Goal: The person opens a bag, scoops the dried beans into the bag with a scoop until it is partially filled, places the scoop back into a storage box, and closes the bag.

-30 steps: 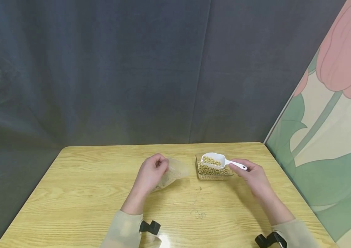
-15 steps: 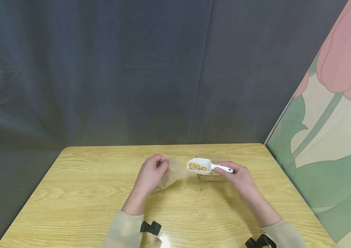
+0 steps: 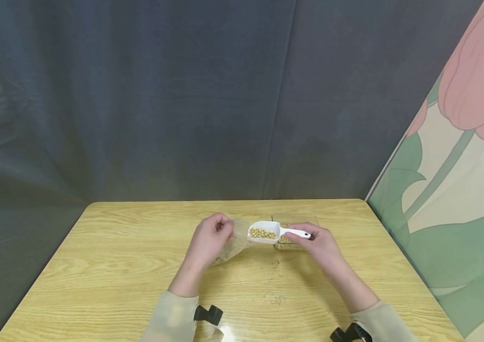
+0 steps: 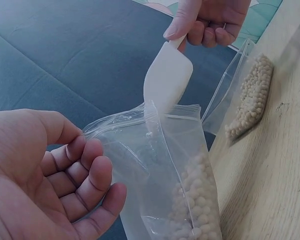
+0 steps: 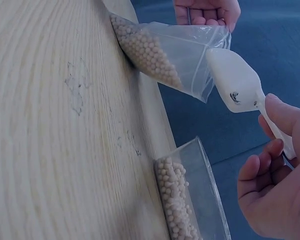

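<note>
My left hand (image 3: 209,242) pinches the top edge of a clear zip bag (image 4: 155,170). Soybeans (image 5: 147,52) fill the lower part of the bag, which stands on the table. With my right hand (image 3: 316,244) I hold a white scoop (image 3: 265,232) by its handle, thumb on top. Soybeans lie in the scoop's bowl. In the left wrist view the scoop's front end is at the bag's mouth, and it seems to reach just inside. Below my right hand sits a clear plastic box (image 5: 205,180) with more soybeans, partly hidden by that hand in the head view.
The wooden table (image 3: 109,266) bears dark scuff marks (image 3: 276,298) in front of the box. A dark curtain (image 3: 173,104) hangs behind its far edge. At the right stands a panel with a painted tulip (image 3: 477,95).
My right hand has carried the loaded scoop left, from above the box to the bag's mouth. The left hand and the bag have stayed nearly still.
</note>
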### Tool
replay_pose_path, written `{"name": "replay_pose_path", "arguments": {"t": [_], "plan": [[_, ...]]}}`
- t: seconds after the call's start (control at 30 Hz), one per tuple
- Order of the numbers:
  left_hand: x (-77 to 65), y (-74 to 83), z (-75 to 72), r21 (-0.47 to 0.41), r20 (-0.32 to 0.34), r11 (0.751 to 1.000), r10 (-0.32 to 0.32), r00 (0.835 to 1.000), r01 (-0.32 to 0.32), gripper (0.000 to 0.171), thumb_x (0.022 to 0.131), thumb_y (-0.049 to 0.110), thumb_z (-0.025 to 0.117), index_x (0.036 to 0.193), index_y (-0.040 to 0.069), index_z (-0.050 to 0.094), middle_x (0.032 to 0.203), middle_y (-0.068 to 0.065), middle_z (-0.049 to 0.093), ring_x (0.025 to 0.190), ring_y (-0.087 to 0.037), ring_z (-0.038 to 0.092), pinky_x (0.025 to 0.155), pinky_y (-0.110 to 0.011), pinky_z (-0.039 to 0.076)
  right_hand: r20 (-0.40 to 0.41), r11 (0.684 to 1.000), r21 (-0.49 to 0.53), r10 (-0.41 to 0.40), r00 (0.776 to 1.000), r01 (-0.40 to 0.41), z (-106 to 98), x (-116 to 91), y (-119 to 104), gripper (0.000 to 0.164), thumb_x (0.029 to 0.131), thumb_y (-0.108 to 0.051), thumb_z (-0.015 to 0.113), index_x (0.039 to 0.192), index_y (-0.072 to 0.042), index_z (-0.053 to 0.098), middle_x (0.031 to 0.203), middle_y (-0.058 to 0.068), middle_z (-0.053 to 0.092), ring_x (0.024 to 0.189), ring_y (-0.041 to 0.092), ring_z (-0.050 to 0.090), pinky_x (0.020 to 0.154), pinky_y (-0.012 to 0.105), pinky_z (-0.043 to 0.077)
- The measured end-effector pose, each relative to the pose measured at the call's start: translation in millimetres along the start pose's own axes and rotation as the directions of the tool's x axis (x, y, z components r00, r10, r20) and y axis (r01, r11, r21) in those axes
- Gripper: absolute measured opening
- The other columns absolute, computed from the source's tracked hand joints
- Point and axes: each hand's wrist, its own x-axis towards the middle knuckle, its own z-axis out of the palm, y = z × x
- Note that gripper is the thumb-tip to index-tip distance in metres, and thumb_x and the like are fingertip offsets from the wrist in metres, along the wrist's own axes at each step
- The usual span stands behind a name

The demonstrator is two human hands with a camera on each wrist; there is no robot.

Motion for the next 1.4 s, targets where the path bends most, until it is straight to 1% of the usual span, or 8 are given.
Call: {"name": "replay_pose_path", "arguments": {"t": [0.17,0.3,0.53,0.63,0.73,0.87,1.13,1.4], "plan": [[-0.4,-1.0,0.5,-0.001,0.002,1.000,0.002,1.000,-0.002,0.022,0.108,0.018,0.059,0.088,0.014,0.068,0.073,-0.002,0.061,0.059,-0.017,0.044,0.059,-0.032,0.042,0.031,0.997,-0.047,-0.052,0.998,0.054,7.3,1.5,-6.3,0.031,0.097,-0.024,0.088,0.120,-0.005,0.082,0.116,0.005,0.079,0.098,0.014,0.068,0.083,0.027,0.057],[-0.7,-1.6,0.5,0.003,0.006,1.000,0.004,1.000,-0.004,0.023,0.109,0.018,0.058,0.088,0.013,0.068,0.073,-0.002,0.061,0.059,-0.017,0.045,0.059,-0.032,0.042,0.066,0.978,-0.137,-0.152,0.986,0.160,12.6,5.8,-15.3,0.019,0.096,-0.021,0.089,0.110,-0.009,0.085,0.105,0.004,0.077,0.091,0.017,0.069,0.075,0.027,0.058],[0.0,-1.0,0.0,0.005,0.003,1.000,0.003,1.000,-0.003,0.022,0.108,0.018,0.059,0.089,0.013,0.068,0.075,-0.002,0.062,0.060,-0.017,0.046,0.059,-0.032,0.043,0.117,0.859,-0.339,-0.366,0.923,0.383,17.1,10.0,-35.7,0.015,0.091,-0.016,0.093,0.104,-0.014,0.086,0.094,-0.005,0.072,0.081,0.012,0.065,0.069,0.027,0.056],[0.2,-0.7,-0.4,0.010,-0.004,1.000,-0.004,1.000,0.004,0.022,0.107,0.018,0.059,0.088,0.013,0.068,0.074,-0.002,0.061,0.061,-0.017,0.046,0.059,-0.031,0.042,0.136,0.807,-0.400,-0.417,0.899,0.435,16.0,10.0,-41.3,0.018,0.088,-0.015,0.095,0.104,-0.014,0.087,0.090,-0.008,0.068,0.079,0.011,0.061,0.068,0.028,0.054],[0.5,-0.1,-0.6,0.011,-0.009,1.000,-0.009,1.000,0.009,0.021,0.107,0.019,0.059,0.088,0.013,0.068,0.074,-0.002,0.061,0.062,-0.017,0.046,0.059,-0.032,0.042,0.145,0.783,-0.424,-0.438,0.887,0.456,12.2,9.0,-46.0,0.019,0.087,-0.014,0.096,0.104,-0.015,0.087,0.087,-0.009,0.064,0.077,0.012,0.058,0.066,0.028,0.051],[1.0,0.3,-1.1,0.007,-0.007,1.000,-0.010,1.000,0.010,0.022,0.107,0.019,0.059,0.089,0.013,0.068,0.075,-0.002,0.061,0.062,-0.018,0.046,0.060,-0.033,0.043,0.136,0.806,-0.407,-0.411,0.901,0.430,3.9,7.5,-46.3,0.020,0.088,-0.013,0.095,0.105,-0.016,0.087,0.091,-0.007,0.068,0.077,0.015,0.058,0.066,0.028,0.051],[2.2,0.8,0.2,-0.016,0.004,1.000,0.001,1.000,-0.001,0.022,0.108,0.018,0.058,0.088,0.014,0.067,0.074,-0.003,0.061,0.059,-0.018,0.044,0.060,-0.033,0.043,0.054,0.951,-0.234,-0.193,0.980,0.201,-20.4,0.8,-30.3,0.022,0.096,-0.026,0.089,0.114,-0.014,0.086,0.110,0.004,0.077,0.084,0.016,0.063,0.067,0.028,0.054],[1.2,1.1,0.6,-0.021,0.005,1.000,0.002,1.000,-0.001,0.023,0.109,0.019,0.057,0.089,0.014,0.067,0.076,-0.003,0.063,0.059,-0.019,0.045,0.062,-0.035,0.045,-0.083,0.980,-0.190,-0.076,0.994,0.059,-45.2,-2.3,-3.2,0.040,0.100,-0.036,0.085,0.129,-0.008,0.081,0.127,0.007,0.078,0.096,0.006,0.065,0.078,0.025,0.054]]}}
